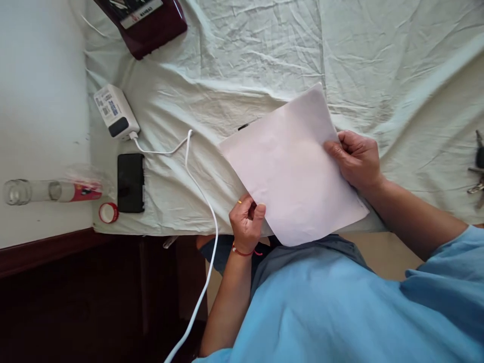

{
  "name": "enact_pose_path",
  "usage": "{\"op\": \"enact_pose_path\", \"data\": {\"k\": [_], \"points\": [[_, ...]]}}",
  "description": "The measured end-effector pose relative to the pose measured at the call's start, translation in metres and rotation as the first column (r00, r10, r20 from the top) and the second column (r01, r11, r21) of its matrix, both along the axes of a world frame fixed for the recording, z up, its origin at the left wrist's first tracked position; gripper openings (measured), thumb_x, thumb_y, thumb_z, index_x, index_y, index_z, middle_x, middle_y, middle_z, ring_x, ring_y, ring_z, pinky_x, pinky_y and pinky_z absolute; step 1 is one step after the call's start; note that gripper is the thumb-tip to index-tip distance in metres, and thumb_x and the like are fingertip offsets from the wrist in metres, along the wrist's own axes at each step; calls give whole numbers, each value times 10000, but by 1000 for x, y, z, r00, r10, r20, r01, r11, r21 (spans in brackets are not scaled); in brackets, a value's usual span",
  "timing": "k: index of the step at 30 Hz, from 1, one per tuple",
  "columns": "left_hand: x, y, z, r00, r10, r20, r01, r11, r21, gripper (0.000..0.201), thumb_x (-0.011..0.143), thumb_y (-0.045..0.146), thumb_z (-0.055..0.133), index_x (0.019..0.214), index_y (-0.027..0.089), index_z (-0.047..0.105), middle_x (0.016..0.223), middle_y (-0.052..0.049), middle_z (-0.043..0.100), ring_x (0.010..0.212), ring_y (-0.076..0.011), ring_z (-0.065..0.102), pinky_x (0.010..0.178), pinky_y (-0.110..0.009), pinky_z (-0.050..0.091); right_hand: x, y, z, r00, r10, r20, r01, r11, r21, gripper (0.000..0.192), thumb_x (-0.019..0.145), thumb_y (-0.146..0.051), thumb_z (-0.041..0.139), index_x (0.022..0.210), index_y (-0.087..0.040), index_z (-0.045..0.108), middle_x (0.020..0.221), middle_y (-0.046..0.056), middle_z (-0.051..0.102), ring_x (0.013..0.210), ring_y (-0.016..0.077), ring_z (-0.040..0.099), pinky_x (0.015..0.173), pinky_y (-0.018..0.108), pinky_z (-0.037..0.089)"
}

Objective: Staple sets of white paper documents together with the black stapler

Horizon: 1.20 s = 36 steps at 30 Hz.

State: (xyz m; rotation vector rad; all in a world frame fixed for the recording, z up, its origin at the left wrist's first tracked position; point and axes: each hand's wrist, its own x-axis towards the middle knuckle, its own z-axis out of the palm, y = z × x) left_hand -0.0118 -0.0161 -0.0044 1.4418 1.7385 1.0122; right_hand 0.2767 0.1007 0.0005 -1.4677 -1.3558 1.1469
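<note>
A white sheet of paper (293, 166) is held tilted above the cloth-covered table (264, 60). My left hand (247, 222) pinches the paper's near left edge; it wears a red thread bracelet and a ring. My right hand (357, 159) grips the paper's right edge, thumb on top. A small dark object (244, 126) peeks out from under the paper's far edge; what it is cannot be told.
A white charger (115, 112) with its white cable (196, 201) lies at left, beside a black phone (130, 182). A clear bottle (53, 191) lies on its side with a red cap (108, 213) nearby. A maroon case (145, 22) sits at the top. Keys (477, 169) lie far right.
</note>
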Motion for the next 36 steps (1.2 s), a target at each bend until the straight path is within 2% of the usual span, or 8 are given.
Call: {"op": "enact_pose_path", "data": {"k": [2,5,7,10,14,24,32,36], "points": [[3,2,5,999,-25,-32,26,998,52,499,1081,627,632,792,230,722,740,-43,651,716,-210,611,686,-335,484,0,1,3,1000,5,-25,-6,1000,-23,437,925,-686,840,870,-274,702,734,21,536,647,169,396,542,333,287],[4,2,2,997,7,-83,0,997,76,514,1102,515,633,679,233,563,655,8,521,631,-166,490,650,-322,400,-1,3,10,998,35,-44,-37,998,-58,478,894,-704,862,855,-264,681,732,23,547,632,160,398,529,326,278],[2,0,-3,997,54,-64,-50,997,57,549,1100,579,624,682,237,528,655,19,485,636,-164,459,648,-321,386,0,4,13,996,72,-54,-76,994,-73,502,885,-707,870,825,-257,656,710,17,532,619,154,403,514,317,279],[-3,-4,-11,992,127,-2,-127,992,7,573,1088,705,593,753,241,572,682,21,503,673,-172,471,652,-312,389,2,4,14,985,146,-87,-155,983,-95,521,881,-721,871,814,-248,662,694,10,535,599,145,424,493,305,298],[-5,-4,-14,987,158,15,-159,987,8,594,1078,716,620,737,242,514,678,35,470,678,-161,445,672,-310,382,5,4,9,962,212,-172,-234,965,-121,549,859,-758,872,832,-241,689,724,16,598,619,152,492,488,296,355],[-2,-1,-11,991,133,5,-133,990,55,596,1098,655,618,699,236,472,663,42,421,660,-151,407,661,-321,352,5,5,6,962,200,-188,-221,970,-100,423,877,-624,888,862,-238,715,736,8,604,599,142,469,487,303,338],[-1,-1,-12,994,112,9,-112,994,12,597,1084,705,605,724,239,510,689,28,464,681,-163,439,683,-318,393,6,5,6,970,202,-138,-216,972,-96,487,875,-660,891,797,-234,668,688,-1,539,593,133,424,480,290,307],[-1,-2,-11,990,141,15,-141,989,32,638,1087,719,592,695,239,444,682,30,416,686,-161,416,687,-320,377,6,4,8,968,197,-158,-213,973,-93,509,878,-680,885,787,-236,653,688,-1,536,594,132,421,474,287,310]]}}
